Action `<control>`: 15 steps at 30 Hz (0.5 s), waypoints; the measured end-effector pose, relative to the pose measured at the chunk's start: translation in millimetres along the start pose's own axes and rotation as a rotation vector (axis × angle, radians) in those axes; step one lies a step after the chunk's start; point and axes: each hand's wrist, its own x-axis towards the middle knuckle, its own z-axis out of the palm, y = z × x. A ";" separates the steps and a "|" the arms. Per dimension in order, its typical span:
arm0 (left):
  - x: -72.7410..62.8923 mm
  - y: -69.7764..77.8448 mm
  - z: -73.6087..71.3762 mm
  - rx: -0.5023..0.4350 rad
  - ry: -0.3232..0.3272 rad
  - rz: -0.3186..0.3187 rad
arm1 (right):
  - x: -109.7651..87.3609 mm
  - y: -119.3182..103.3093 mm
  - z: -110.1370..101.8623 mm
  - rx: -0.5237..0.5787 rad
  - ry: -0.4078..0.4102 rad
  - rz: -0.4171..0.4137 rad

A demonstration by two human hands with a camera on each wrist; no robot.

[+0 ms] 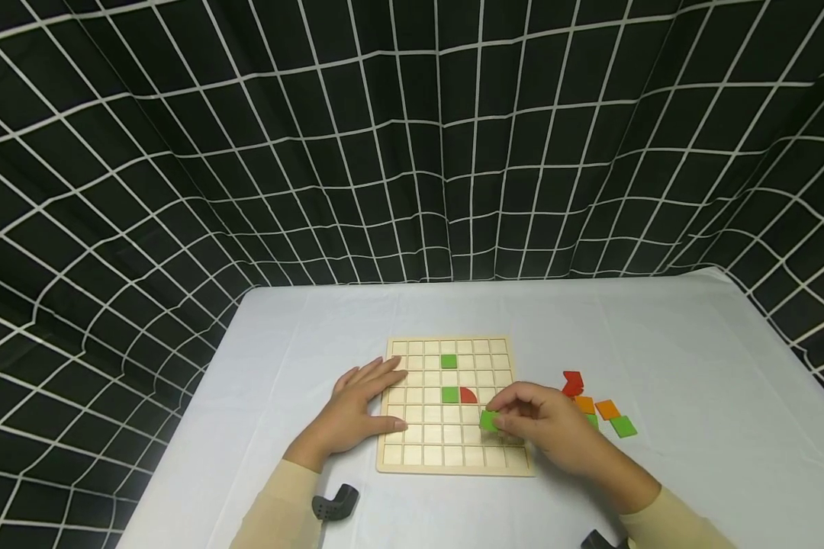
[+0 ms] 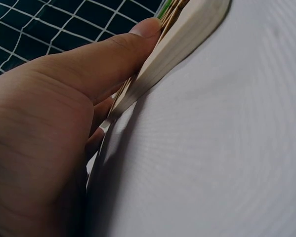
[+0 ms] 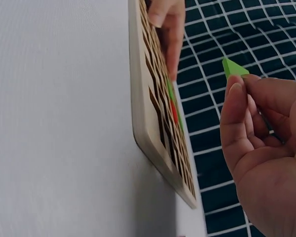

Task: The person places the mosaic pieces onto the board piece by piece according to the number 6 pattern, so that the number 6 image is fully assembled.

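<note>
A wooden grid board (image 1: pixel 412 455) lies on the white table, with two green square tiles (image 1: pixel 449 361) and a red quarter-round tile (image 1: pixel 468 395) in its cells. My left hand (image 1: pixel 357 408) rests on the board's left edge, fingers spread and thumb on the near part of that side. Over the board's right side, my right hand (image 1: pixel 545 423) pinches another green tile (image 1: pixel 489 421) between thumb and fingers. In the right wrist view this green tile (image 3: pixel 234 68) is held up off the board, tilted.
Right of the board lie loose tiles: red ones (image 1: pixel 573 383), orange ones (image 1: pixel 607 409) and green ones (image 1: pixel 623 426), some partly hidden behind the right hand. A white cloth (image 1: pixel 302 328) covers the table. Black curtains with a white grid (image 1: pixel 412 152) stand behind and at the sides.
</note>
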 end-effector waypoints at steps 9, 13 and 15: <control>-1.0 -1.0 0.9 -0.003 0.002 -0.001 | 8.8 -0.7 19.0 -0.035 -0.028 0.038; -0.7 -0.1 0.3 0.000 0.000 0.003 | 13.0 0.8 25.9 -0.031 -0.032 0.016; -0.3 0.3 0.1 0.003 -0.002 0.008 | 15.2 1.6 29.0 -0.025 -0.040 0.009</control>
